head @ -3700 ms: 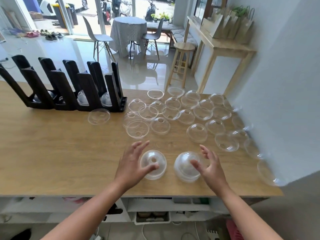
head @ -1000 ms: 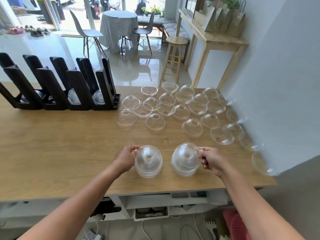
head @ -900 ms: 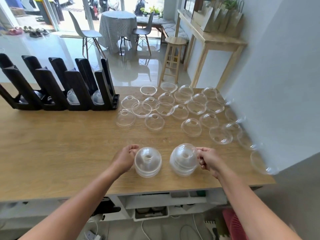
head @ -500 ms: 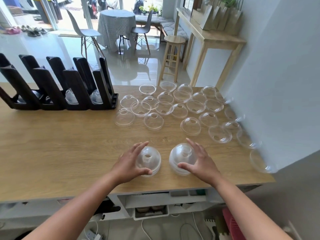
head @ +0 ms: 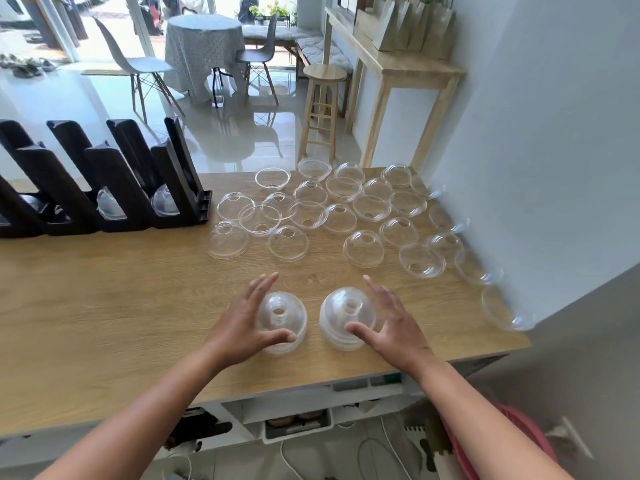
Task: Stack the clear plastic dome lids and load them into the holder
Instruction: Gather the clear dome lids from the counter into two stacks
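Both hands splayed wide, neither gripping: left hand [head: 242, 323] flanks left lid stack [head: 282, 322], right hand [head: 391, 327] flanks right lid stack [head: 346, 317]. The 2 stacks sit near the table [head: 104, 306] front edge; holder [head: 114, 188] well apart, far left. Risk: slick nested lids splay or topple under a loose, lopsided grab.
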